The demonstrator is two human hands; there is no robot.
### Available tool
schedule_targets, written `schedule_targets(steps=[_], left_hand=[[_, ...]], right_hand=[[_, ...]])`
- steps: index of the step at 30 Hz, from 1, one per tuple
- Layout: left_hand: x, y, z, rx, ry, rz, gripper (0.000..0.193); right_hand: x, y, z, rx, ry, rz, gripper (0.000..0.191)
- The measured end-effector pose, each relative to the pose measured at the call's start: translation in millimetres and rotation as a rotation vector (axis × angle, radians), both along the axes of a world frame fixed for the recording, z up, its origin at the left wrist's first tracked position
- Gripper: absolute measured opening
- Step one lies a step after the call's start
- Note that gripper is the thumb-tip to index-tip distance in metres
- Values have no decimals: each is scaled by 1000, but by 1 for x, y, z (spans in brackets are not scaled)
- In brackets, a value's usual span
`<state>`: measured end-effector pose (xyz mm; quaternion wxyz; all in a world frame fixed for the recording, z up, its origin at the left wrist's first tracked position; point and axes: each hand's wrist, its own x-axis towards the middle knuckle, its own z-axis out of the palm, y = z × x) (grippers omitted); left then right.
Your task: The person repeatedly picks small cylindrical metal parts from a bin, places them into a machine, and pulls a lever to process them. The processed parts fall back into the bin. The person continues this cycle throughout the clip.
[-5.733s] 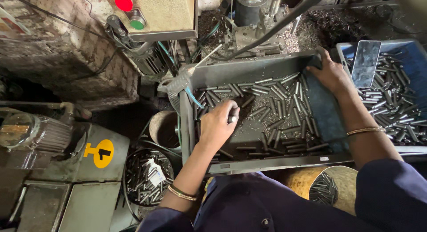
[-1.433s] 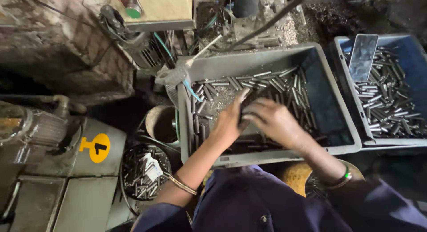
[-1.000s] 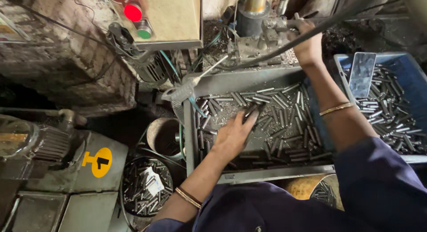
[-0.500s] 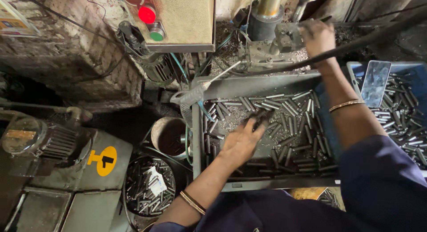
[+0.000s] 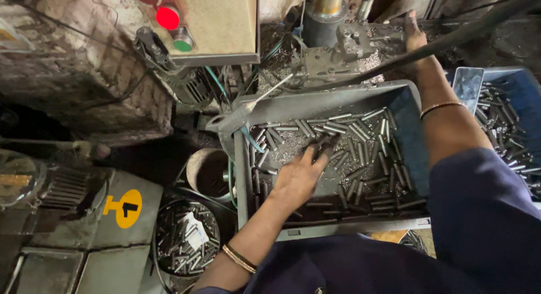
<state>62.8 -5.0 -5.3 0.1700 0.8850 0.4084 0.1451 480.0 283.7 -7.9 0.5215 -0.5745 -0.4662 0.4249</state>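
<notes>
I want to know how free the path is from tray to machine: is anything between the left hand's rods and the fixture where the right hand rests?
Only the grey tray's far wall lies between. The left hand lies on the metal rods; the right hand rests on the machine fixture just beyond.

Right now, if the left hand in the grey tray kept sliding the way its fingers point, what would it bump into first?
The left hand points up and right, so it would likely first meet the loose metal pins just past its fingertips, well before the grey tray far wall.
</notes>
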Motion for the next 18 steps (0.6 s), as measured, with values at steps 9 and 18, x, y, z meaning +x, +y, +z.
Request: schedule_targets(steps=[9,18], left_hand=[[2,3,-8,53,9,-3,77],[1,5,-8,2,5,23,77]], right_hand=[[3,-3,3,226,46,-17,81],[7,-1,3,227,270,34,95]])
